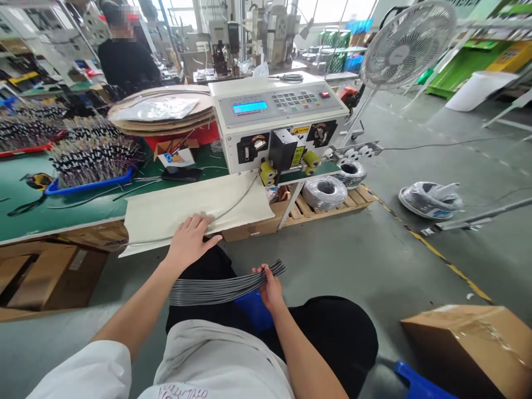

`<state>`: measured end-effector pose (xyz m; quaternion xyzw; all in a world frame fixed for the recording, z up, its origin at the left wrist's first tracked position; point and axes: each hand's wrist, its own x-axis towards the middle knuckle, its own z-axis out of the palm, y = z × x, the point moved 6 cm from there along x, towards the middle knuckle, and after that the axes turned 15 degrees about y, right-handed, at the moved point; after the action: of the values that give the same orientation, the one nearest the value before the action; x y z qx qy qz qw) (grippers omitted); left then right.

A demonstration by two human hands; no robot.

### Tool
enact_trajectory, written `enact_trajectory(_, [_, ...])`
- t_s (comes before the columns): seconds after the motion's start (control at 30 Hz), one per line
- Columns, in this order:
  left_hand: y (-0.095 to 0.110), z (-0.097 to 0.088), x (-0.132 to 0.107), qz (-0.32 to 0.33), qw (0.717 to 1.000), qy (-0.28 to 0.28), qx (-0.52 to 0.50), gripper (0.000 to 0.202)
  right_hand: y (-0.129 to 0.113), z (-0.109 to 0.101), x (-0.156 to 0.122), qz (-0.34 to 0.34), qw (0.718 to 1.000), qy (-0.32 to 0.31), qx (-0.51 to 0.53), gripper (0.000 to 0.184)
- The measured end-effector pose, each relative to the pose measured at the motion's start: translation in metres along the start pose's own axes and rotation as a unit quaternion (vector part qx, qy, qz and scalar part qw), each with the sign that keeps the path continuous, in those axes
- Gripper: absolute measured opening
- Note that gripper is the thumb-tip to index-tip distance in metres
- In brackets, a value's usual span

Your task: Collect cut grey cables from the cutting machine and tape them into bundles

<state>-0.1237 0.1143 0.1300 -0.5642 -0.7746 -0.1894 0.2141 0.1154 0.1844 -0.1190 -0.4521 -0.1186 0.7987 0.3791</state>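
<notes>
My right hand (270, 285) is closed round one end of a bundle of grey cables (216, 291), which lies across my lap and passes behind my left forearm. With fingers spread, my left hand (193, 235) rests on the cream chute (166, 205), beside a single grey cable (236, 202). That cable runs along the chute from the rollers (268, 173) of a wire cutting machine (282, 113) with a lit blue display. Whether my left palm presses on the cable cannot be made out.
On the green table (25, 208) stand blue trays (91, 183) of wired parts and round cardboard discs (166, 119). Cable coils (325, 192) sit on a pallet below the machine. A fan (409, 47), a cardboard box (474, 338) and a cable reel (430, 199) stand right. A person (127, 61) is behind.
</notes>
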Motion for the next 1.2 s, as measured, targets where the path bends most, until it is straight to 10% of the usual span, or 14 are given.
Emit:
enact_trajectory(0.17, [0.006, -0.013, -0.044, 0.072, 0.994, 0.081, -0.021, 0.021, 0.0, 0.008, 0.001, 0.005, 1.0, -0.009, 0.01, 0.025])
enact_trajectory(0.5, [0.058, 0.059, -0.142, 0.052, 0.987, -0.141, -0.063, 0.03, -0.002, 0.009, -0.006, 0.004, 1.0, -0.002, 0.004, 0.03])
enact_trajectory(1.2, [0.042, 0.049, -0.144, 0.034, 0.987, -0.157, -0.024, 0.031, 0.001, 0.009, -0.009, 0.037, 0.999, -0.002, 0.036, 0.012])
